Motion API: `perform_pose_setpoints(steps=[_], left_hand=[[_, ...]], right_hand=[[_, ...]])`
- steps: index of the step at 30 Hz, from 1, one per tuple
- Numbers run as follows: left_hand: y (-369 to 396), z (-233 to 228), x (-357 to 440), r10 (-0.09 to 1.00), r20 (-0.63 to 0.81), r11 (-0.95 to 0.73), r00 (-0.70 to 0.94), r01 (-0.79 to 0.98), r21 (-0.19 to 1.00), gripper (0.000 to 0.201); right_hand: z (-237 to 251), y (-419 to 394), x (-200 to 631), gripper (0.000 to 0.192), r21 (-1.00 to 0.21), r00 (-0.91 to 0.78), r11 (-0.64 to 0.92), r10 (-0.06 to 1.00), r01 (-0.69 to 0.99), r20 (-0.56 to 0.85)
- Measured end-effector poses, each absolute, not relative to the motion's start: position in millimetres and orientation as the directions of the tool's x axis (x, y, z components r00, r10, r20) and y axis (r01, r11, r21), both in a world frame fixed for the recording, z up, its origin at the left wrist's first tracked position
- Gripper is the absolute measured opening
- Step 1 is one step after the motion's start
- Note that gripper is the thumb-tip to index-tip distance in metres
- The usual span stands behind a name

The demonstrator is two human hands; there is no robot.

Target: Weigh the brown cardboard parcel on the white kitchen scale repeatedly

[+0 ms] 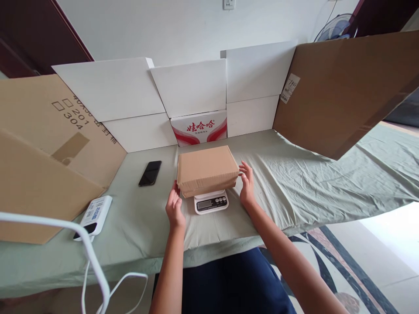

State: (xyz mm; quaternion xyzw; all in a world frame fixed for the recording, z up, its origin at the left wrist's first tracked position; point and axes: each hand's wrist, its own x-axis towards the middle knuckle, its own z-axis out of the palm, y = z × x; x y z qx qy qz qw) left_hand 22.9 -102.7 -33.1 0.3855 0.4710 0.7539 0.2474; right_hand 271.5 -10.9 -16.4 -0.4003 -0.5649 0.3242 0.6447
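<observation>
A closed brown cardboard box (208, 168) is over the white digital kitchen scale (211, 203), hiding its platform. The scale's dark display and round buttons show below the box's front edge. My left hand (174, 207) is against the left side of the box near its front corner, some fingers hidden behind it. At the right side, my right hand (247, 181) has its fingertips at the box's edge, with the thumb side toward me. Between them the two hands hold the box, which lies level with its lid down. Whether it bears fully on the scale I cannot tell.
A black phone (150, 173) lies left of the box. Further left are a white power strip (94, 216) and a white curved stand (81, 231). White boxes (191, 91) line the wall; large cardboard cartons (334, 91) flank both sides of the green cloth (275, 209).
</observation>
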Motion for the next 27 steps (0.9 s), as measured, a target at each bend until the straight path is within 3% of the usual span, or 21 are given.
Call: perform_pose_setpoints(steps=[18,27], left_hand=[[-104.0,-31.8,24.5,0.739,0.347,-0.418,-0.577,0.01,0.908,0.063],[-101.5,-33.5,23.6,0.749,0.316,-0.394,-0.583,-0.008,0.919,0.064]], right_hand=[[-15.3,-13.0,271.3,0.045,-0.839,0.173,0.535,0.821,0.101,0.545],[-11.1,-15.0,271.1,0.052,-0.867,0.1,0.498,0.863,0.006,0.496]])
